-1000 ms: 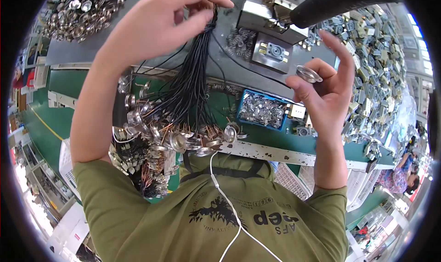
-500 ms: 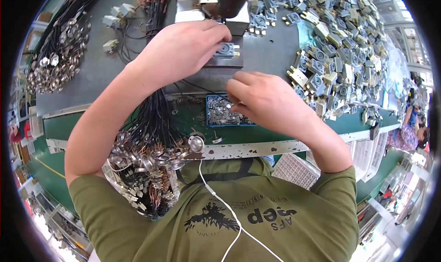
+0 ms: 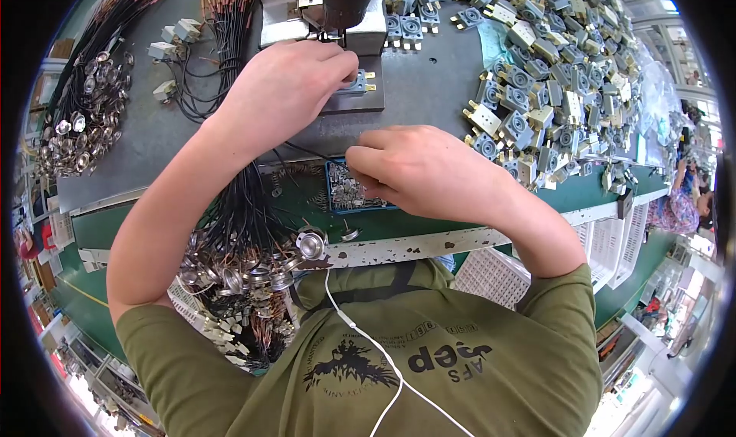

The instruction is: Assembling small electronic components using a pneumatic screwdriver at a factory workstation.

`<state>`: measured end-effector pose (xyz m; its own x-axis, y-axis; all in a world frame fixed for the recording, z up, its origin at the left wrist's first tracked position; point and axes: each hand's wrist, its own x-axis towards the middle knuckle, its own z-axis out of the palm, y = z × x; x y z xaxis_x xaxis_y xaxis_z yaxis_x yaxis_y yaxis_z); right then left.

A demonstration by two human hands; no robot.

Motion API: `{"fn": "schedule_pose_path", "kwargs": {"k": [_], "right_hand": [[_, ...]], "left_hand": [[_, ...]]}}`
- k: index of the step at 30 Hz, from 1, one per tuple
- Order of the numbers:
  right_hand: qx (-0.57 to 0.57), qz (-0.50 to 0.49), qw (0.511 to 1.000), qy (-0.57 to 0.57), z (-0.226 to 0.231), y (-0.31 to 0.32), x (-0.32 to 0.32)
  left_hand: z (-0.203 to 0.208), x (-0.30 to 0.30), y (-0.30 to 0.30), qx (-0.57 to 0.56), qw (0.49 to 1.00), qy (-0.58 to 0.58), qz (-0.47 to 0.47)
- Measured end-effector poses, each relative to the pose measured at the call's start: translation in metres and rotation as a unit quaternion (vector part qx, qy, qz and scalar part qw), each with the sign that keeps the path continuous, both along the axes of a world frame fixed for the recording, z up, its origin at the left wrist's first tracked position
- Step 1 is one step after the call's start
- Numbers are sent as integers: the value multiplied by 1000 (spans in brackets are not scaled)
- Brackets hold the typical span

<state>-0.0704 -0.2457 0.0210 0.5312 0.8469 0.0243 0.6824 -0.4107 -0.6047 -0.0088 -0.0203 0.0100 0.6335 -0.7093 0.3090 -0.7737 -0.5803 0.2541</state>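
Near the black press cylinder, a grey brass-tabbed block seems light, stiff, best side-held; left hand and right hand curl, grips hidden.

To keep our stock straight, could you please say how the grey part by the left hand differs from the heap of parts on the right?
The grey part sits on a metal block; the heap lies jumbled on the tabletop. The left hand partly hides the grey part, but not the heap. Both show grey casing and brass-coloured prongs.
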Motion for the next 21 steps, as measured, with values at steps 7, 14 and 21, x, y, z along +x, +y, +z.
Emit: {"fn": "schedule_pose_path", "kwargs": {"k": [7, 14, 21], "right_hand": [[36, 33, 997, -66, 5, -1, 1], [36, -38, 997, 55, 21, -17, 26], [7, -58, 995, -80, 2, -17, 18]], "left_hand": [[11, -9, 4, -54, 998, -3, 25], [27, -47, 41, 29, 961, 268, -67], [26, -44, 48, 33, 983, 174, -56]]}}
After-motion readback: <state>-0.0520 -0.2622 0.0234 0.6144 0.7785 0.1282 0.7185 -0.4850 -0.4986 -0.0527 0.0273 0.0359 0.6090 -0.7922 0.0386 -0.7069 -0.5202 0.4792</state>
